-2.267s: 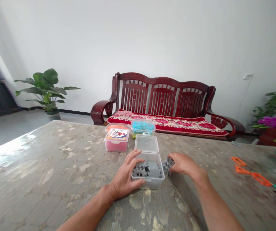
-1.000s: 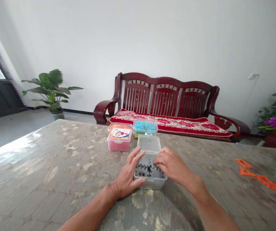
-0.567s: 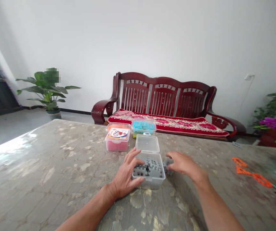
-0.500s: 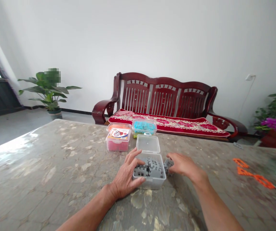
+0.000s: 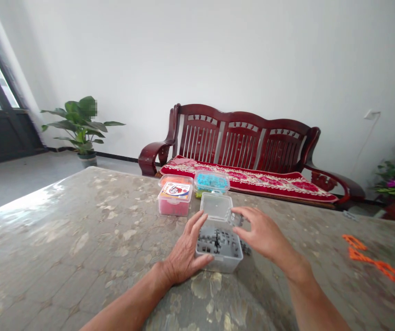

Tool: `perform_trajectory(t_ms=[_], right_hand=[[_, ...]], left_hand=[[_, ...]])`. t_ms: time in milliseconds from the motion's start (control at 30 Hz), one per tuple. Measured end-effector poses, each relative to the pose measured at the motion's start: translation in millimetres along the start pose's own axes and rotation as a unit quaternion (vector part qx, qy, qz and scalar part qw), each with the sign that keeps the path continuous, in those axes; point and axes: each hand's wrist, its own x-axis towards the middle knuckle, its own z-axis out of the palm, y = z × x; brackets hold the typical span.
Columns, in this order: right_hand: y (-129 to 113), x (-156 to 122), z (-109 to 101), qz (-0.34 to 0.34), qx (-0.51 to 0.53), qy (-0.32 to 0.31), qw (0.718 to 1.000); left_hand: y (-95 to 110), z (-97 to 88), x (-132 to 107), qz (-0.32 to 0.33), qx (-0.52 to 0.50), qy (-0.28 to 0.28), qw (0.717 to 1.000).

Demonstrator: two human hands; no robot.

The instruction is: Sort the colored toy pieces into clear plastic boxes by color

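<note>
A clear plastic box (image 5: 223, 264) with its lid (image 5: 216, 205) folded back stands before me, holding many grey interlocking plastic pieces (image 5: 222, 241). My left hand (image 5: 188, 250) is braced round the left side of this box, thumb at the front rim and fingers toward the back. Between the thumb and fingers of my right hand (image 5: 261, 230) are grey plastic pieces (image 5: 236, 219), raised by the right rim near the lid. More grey pieces (image 5: 246, 248) lie on the table against the right side, partly hidden by the box and hand.
Behind are a box of pink pieces (image 5: 174, 208), an orange-filled box (image 5: 176, 179) and a blue-filled box (image 5: 212, 181). Joined orange pieces (image 5: 374, 262) lie at the right on the patterned table cover (image 5: 114, 266). A wooden bench (image 5: 242, 138) stands beyond the table.
My right hand has lifted grey pieces from beside the box to above its right rim. My left hand stays on the box. The view has turned slightly left.
</note>
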Motion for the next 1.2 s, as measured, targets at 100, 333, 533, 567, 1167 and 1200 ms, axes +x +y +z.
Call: perform_trajectory(t_ms=[100, 333, 533, 567, 1167, 1200], right_hand=[[-19, 1, 14, -0.058, 0.067, -0.010, 0.996], [-26, 2, 35, -0.086, 0.090, -0.059, 0.990], [-32, 1, 42, -0.115, 0.074, -0.067, 0.988], [-32, 1, 42, -0.117, 0.078, -0.067, 0.988], [62, -5, 21, 0.142, -0.065, -0.231, 0.960], [59, -5, 22, 0.138, -0.066, -0.228, 0.962]], left_hand=[[-1, 1.4, 0, 0.011, -0.006, 0.011, 1.000], [-1, 2.3, -1, 0.015, -0.006, 0.011, 1.000], [-2, 2.1, -1, 0.009, -0.005, 0.003, 1.000], [-2, 1.9, -1, 0.007, -0.004, 0.001, 1.000], [0, -1.3, 0, -0.008, 0.005, -0.011, 1.000], [0, -1.2, 0, -0.008, 0.003, -0.012, 1.000]])
